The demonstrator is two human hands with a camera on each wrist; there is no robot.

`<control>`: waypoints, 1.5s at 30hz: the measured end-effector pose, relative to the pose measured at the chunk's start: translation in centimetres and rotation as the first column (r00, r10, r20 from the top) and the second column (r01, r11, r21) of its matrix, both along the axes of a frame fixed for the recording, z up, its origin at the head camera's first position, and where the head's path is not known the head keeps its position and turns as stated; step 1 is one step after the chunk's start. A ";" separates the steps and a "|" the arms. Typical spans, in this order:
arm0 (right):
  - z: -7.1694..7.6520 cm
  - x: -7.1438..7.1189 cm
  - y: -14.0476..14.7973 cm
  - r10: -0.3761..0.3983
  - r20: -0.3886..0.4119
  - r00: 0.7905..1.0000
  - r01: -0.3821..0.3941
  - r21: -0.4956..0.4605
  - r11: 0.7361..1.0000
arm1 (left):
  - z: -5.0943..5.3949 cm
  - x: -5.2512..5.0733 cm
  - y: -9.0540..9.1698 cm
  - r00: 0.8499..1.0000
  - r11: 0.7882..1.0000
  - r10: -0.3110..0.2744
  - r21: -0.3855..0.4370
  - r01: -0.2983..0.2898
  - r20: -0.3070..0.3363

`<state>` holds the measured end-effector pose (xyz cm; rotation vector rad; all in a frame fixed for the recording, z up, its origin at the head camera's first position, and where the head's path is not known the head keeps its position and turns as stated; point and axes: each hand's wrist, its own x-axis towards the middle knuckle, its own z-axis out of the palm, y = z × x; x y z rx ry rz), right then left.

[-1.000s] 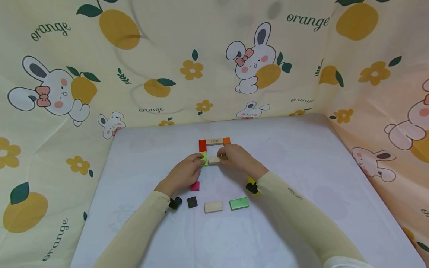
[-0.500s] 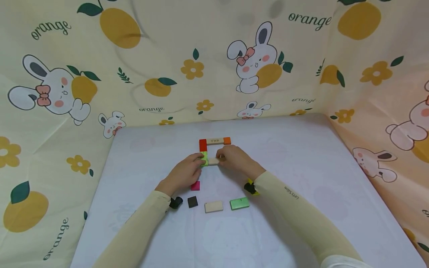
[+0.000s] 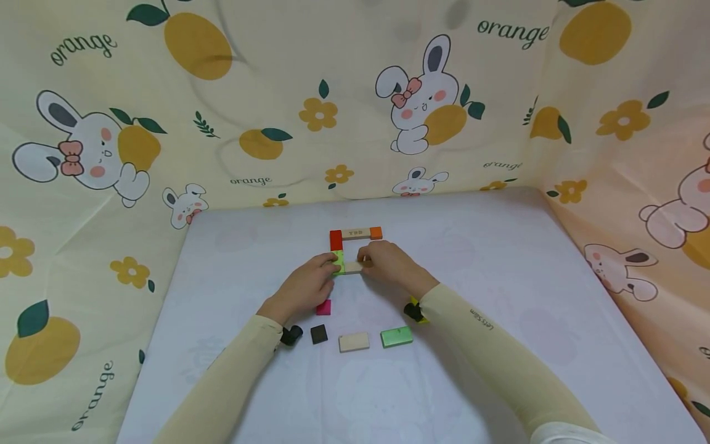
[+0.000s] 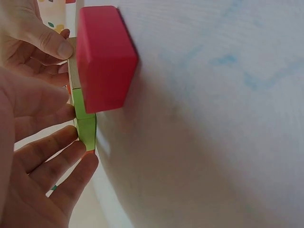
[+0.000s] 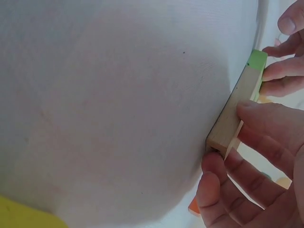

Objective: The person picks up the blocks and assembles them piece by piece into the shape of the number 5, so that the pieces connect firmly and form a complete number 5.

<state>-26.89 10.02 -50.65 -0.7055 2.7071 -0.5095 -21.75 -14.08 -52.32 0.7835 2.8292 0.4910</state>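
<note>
A plain wooden block (image 3: 352, 268) lies on the table with one end against a light green block (image 3: 339, 263). My right hand (image 3: 390, 263) pinches the wooden block, the thumb on its near side and fingertips round its right end. With extended fingertips my left hand (image 3: 301, 285) touches the green block (image 4: 84, 114); its thumb stands apart from that block in the right wrist view. A red block (image 3: 336, 240) adjoins the green one behind. From the red block's far end, a wooden block with lettering (image 3: 355, 234) runs right to an orange block (image 3: 376, 233).
Closer to the body lie a pink-red block (image 3: 324, 307), a dark block (image 3: 318, 334), a pale wooden block (image 3: 354, 341) and a bright green block (image 3: 396, 337). A yellow block (image 3: 423, 320) is partly hidden behind the right wrist's black camera. Printed cloth (image 3: 355, 123) rises behind the table.
My right hand has shifted slightly left and nearer with the wooden block, which now sits against the light green block. My left hand stays in place. The last half second shows almost no motion.
</note>
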 end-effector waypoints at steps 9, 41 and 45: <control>0.3 0.0 -0.1 0.016 -0.016 1.000 -0.016 -0.001 1.000 | 0.1 0.0 0.1 1.000 1.000 0.008 -0.005 -0.008 0.000; -0.2 0.0 0.3 0.011 -0.004 1.000 -0.011 -0.071 0.997 | 0.8 -0.1 0.6 1.000 1.000 -0.004 0.022 0.004 -0.002; -0.3 -0.1 0.6 0.000 0.015 1.000 0.002 -0.096 0.995 | 0.7 -0.1 0.6 1.000 0.999 -0.007 0.036 0.008 -0.015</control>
